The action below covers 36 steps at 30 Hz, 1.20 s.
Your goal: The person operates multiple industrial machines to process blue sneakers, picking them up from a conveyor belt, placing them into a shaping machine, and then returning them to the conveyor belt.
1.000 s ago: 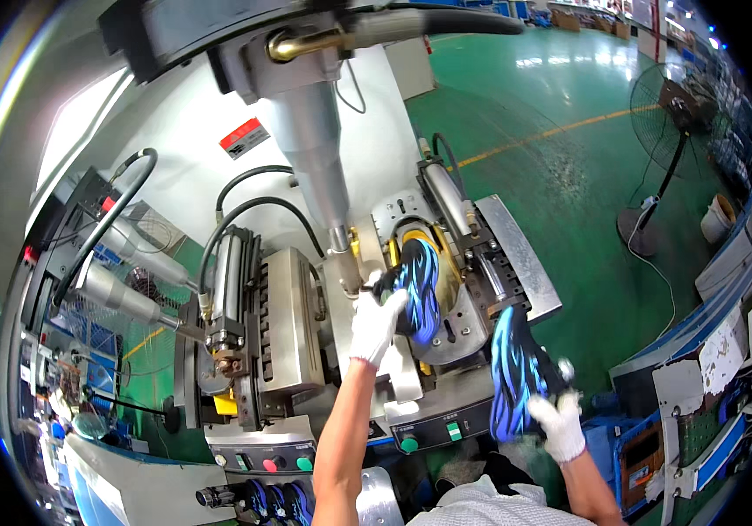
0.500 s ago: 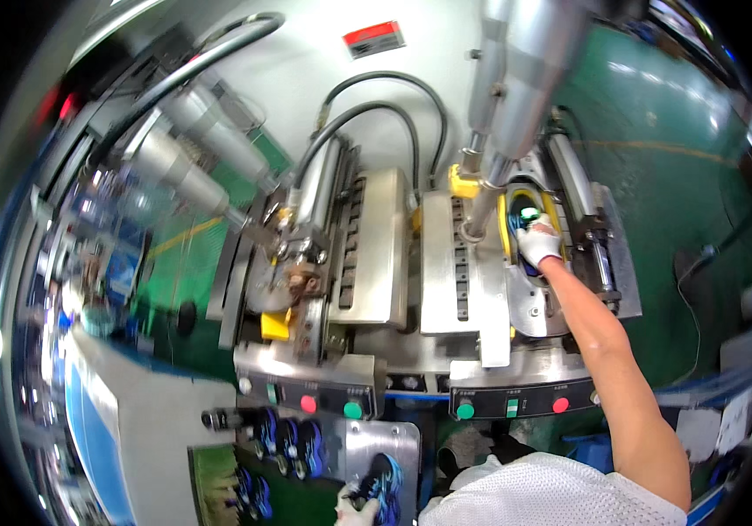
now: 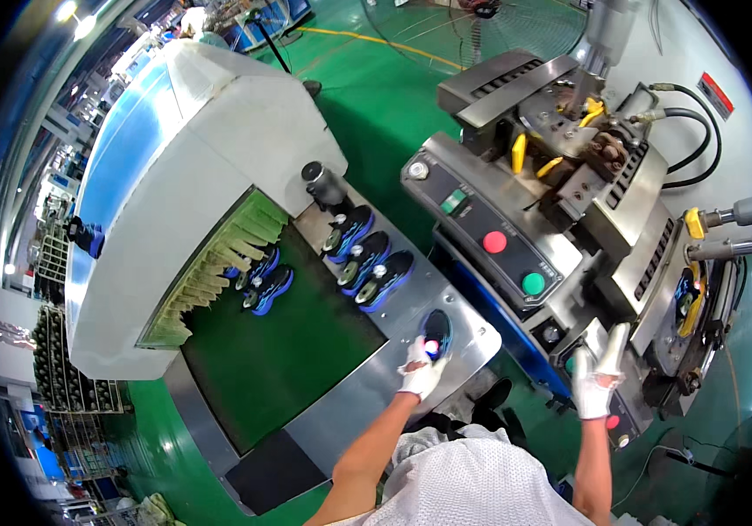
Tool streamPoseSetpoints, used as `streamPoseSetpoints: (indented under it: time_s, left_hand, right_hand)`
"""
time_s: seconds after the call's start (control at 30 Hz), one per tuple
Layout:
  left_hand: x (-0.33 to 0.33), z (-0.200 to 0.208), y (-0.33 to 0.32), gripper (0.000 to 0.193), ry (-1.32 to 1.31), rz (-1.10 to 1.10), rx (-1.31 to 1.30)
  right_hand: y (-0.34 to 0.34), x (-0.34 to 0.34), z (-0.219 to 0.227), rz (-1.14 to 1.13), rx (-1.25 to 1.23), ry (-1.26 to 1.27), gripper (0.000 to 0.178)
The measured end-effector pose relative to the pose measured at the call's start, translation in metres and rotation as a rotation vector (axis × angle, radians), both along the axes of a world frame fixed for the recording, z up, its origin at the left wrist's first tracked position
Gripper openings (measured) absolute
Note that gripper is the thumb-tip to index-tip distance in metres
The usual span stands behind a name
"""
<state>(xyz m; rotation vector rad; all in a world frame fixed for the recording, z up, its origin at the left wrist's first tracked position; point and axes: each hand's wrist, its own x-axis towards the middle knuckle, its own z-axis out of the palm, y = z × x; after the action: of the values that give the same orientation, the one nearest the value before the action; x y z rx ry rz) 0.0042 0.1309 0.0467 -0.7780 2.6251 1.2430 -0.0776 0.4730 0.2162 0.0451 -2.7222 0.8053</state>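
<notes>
My left hand [image 3: 422, 373], in a white glove, grips the heel end of a black and blue shoe [image 3: 436, 328] at the near corner of the metal table [image 3: 472, 337]. A pale pinkish part shows in the shoe's opening beside my fingers. My right hand [image 3: 596, 377], gloved too, is held over the front control panel of the press machine with its fingers spread and nothing in them. Close by, a green button [image 3: 571, 365] is partly covered. Another dark blue shoe [image 3: 684, 291] sits in the machine's right station, next to a yellow strip [image 3: 697, 307].
Three shoes [image 3: 365, 263] stand in a row on the metal table beside a dark bottle [image 3: 322, 184]. Two more shoes [image 3: 268, 289] lie on the green conveyor belt [image 3: 288, 368] by a fringed tunnel opening [image 3: 209, 272]. Red [image 3: 494, 242] and green [image 3: 533, 283] buttons line the left panel.
The view has swung left toward the conveyor. My right hand has left the shoe in the machine's right station and come back to the front panel. My left hand stays on a shoe.
</notes>
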Motion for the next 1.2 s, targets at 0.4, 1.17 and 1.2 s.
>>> streamPoseSetpoints:
  time_s: [0.4, 1.17, 1.2]
  left_hand:
    - [-0.102, 0.066, -0.213, 0.077, 0.298, -0.253, 0.032]
    - [0.073, 0.111, 0.098, 0.068, -0.103, -0.731, 0.525]
    - [0.073, 0.122, 0.117, 0.071, 0.018, -0.827, 0.461]
  right_hand:
    - [-0.201, 0.057, -0.096, 0.065, -0.107, -0.844, 0.114]
    - [-0.079, 0.283, -0.108, -1.024, -0.893, -0.326, 0.072]
    - [-0.068, 0.285, -0.076, -1.007, -0.929, -0.206, 0.074]
